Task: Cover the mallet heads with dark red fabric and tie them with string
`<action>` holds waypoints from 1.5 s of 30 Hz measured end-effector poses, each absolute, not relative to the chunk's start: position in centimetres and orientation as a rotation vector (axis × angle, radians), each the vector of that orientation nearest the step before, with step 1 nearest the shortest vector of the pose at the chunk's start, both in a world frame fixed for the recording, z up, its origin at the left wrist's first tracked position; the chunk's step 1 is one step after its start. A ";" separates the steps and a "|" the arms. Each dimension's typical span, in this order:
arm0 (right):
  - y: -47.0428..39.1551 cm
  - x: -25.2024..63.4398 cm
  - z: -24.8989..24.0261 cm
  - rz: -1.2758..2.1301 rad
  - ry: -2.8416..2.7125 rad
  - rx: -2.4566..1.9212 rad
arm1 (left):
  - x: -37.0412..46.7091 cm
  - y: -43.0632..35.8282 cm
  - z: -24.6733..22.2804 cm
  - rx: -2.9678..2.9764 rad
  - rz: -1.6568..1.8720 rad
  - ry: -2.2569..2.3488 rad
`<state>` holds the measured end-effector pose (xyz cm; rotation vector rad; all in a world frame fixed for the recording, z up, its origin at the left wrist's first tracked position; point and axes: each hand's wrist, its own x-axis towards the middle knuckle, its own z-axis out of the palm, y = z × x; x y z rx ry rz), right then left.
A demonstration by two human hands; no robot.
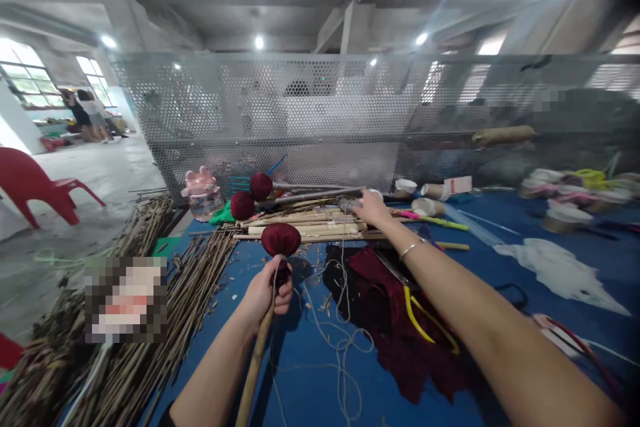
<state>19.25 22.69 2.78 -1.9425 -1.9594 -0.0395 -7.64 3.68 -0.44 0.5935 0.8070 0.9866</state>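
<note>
My left hand [273,287] is closed around a wooden stick [257,367], just below its dark red cloth-covered ball [281,240]. Thin string [345,340] hangs by that hand and lies in loose loops on the blue table. Stretched forward, my right hand [374,208] has its fingers bent at a small greyish thing at the back of the table, beside pale sticks [310,228]; what the fingertips hold is too small to make out. String runs down from that spot. Dark red cloth [400,333] and yellow-handled scissors [417,317] lie below my right forearm.
Two more dark red balls [243,206] on rods lie at the back left, near a pink-lidded jar [201,193]. Thin brown twigs [195,287] cover the left side. White plastic [565,273] and paper cups [433,207] are to the right. A perforated screen [330,120] stands behind.
</note>
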 end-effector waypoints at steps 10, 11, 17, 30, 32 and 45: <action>25.6 17.6 -1.1 -0.176 -2.037 -1.880 | -7.9 3.7 -0.4 0.610 0.994 0.861; 25.6 17.2 -1.2 -0.193 -2.020 -1.824 | -7.8 3.7 -0.4 0.612 0.988 0.862; 26.2 14.1 -0.4 0.070 -2.107 -1.590 | -7.9 3.7 -0.6 0.618 0.960 0.876; 6.5 6.3 -0.7 2.113 -1.172 -0.537 | -6.8 2.3 0.1 0.847 0.969 0.817; 5.2 6.8 -0.7 2.220 -1.239 -0.495 | -6.6 1.9 0.4 0.915 0.995 0.819; 5.0 14.1 2.1 1.617 -1.505 -1.132 | -8.7 1.9 2.0 1.060 1.167 0.970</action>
